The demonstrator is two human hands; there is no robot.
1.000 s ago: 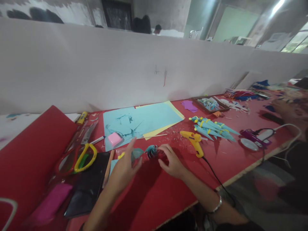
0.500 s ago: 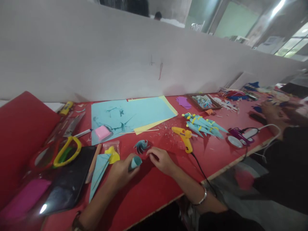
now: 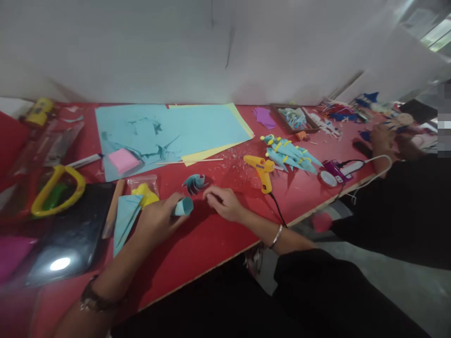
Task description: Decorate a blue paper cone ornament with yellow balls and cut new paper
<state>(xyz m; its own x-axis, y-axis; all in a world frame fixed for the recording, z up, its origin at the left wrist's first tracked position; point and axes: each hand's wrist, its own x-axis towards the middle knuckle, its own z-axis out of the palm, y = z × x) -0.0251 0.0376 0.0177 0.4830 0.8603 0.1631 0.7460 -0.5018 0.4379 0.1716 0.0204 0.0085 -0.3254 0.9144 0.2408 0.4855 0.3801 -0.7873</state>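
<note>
My left hand (image 3: 155, 221) is closed around a rolled cone of light-blue paper (image 3: 184, 206), its round open end pointing right. Just to the right, my right hand (image 3: 225, 203) has its fingers curled together above the red table; whatever they may hold is hidden. Beyond both hands lies a fanned, curled piece of blue paper (image 3: 195, 183), close to my right fingertips. Folded blue paper triangles (image 3: 124, 220) and a small clear bag with a yellow lump (image 3: 145, 195) are by my left hand.
A yellow glue gun (image 3: 262, 171) lies right of my hands, its cord running over the table edge. Behind it are several finished blue cones with yellow bands (image 3: 287, 152). Blue sheets (image 3: 207, 124) lie at the back, scissors (image 3: 58, 190) at left. A co-worker's arm (image 3: 382, 143) is at far right.
The view has tipped downward, so the table sits higher in the picture and the objects appear shifted left. Both hands keep nearly the same pose, the left still gripping the paper cone.
</note>
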